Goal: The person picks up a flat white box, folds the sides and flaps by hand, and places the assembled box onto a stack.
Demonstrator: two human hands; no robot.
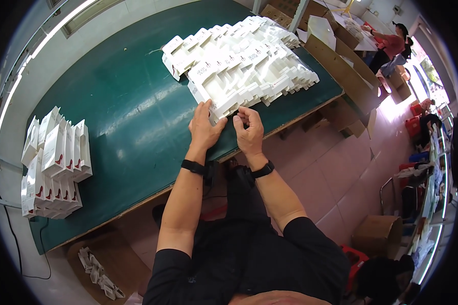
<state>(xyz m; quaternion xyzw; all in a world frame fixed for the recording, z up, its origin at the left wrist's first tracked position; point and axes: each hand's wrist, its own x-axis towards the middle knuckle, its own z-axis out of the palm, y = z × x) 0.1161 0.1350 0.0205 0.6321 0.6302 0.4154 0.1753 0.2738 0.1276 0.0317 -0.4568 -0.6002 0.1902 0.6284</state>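
Note:
White flat cartons (249,66) with printed faces lie in overlapping rows on the green table (132,112). My left hand (204,129) is at the near left corner of these rows. Its fingers stretch along a carton's end, with the thumb held apart on the near side. Beside it, my right hand (250,133) hovers close to the cartons' near edge, fingers partly bent and thumb apart, with nothing visible between them. Whether its fingertips touch a carton, I cannot tell. Dark bands (192,166) circle both wrists.
More white cartons (61,147) stand stacked at the table's left end. Large brown cardboard boxes (341,66) adjoin its far right end. White pieces lie in an open brown box (107,264) below the table. A person (389,43) works farther off at another table.

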